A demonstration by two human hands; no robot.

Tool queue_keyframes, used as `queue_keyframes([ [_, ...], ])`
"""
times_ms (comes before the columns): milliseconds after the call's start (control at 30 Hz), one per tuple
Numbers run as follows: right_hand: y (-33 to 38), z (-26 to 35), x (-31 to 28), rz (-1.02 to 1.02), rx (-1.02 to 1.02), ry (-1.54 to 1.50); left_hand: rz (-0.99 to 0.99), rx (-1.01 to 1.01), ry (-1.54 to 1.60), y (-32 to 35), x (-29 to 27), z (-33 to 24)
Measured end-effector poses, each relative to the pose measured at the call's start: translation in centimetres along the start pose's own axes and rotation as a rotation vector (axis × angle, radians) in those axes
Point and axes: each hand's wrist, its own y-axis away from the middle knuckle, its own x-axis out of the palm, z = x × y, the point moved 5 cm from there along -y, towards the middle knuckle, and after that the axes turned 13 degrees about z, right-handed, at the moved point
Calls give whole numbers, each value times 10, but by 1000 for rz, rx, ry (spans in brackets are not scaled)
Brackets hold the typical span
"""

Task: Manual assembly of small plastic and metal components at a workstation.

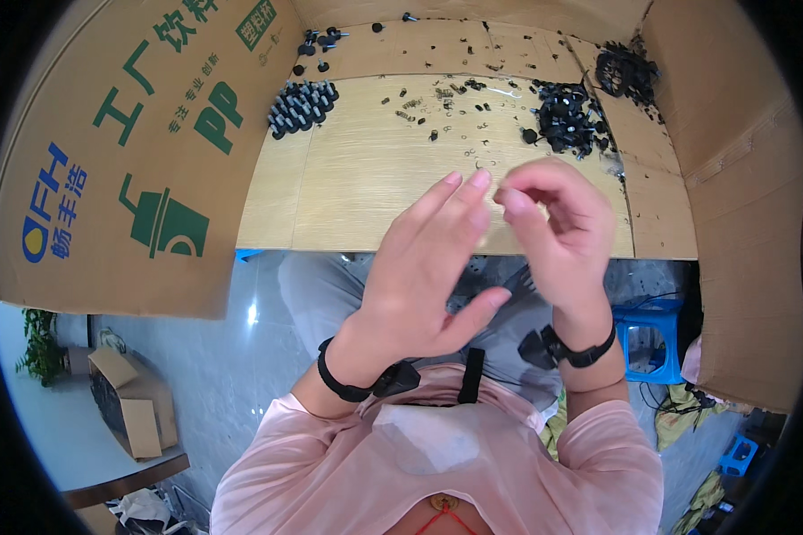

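Both hands are raised over the near edge of the wooden work table (339,196). My left hand (424,263) has its fingers stretched out and its thumb apart, with nothing visible in it. Beside it, my right hand (567,232) is closed in a pinch of thumb and index finger; whatever lies between the tips is too small to make out. Beyond the hands are scattered small metal rings and coil springs (408,116). At the table's left stand rows of black knobs with upright metal studs (302,107). A heap of black knobs (569,120) lies at the right.
Tall cardboard walls enclose the table at left (107,205), back and right (732,178). A tangle of black parts (626,71) sits in the far right corner. An open-ended wrench (504,92) lies near the knob heap. A blue stool (649,339) stands on the floor at right.
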Motion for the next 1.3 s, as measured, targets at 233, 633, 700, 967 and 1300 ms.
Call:
queue_keyframes([
  [233,23,1,7,-132,-2,-924,120,60,-226,1,3,-13],
  [633,24,-1,16,-259,5,-1085,226,-83,-553,0,5,-31],
  [700,25,-1,17,-263,3,-1095,236,-95,-557,1,5,-32],
  [967,28,-4,20,-270,28,-1095,227,-115,-562,1,5,-34],
  [1300,29,-3,19,-268,-15,-956,221,-118,-574,2,5,-35],
])
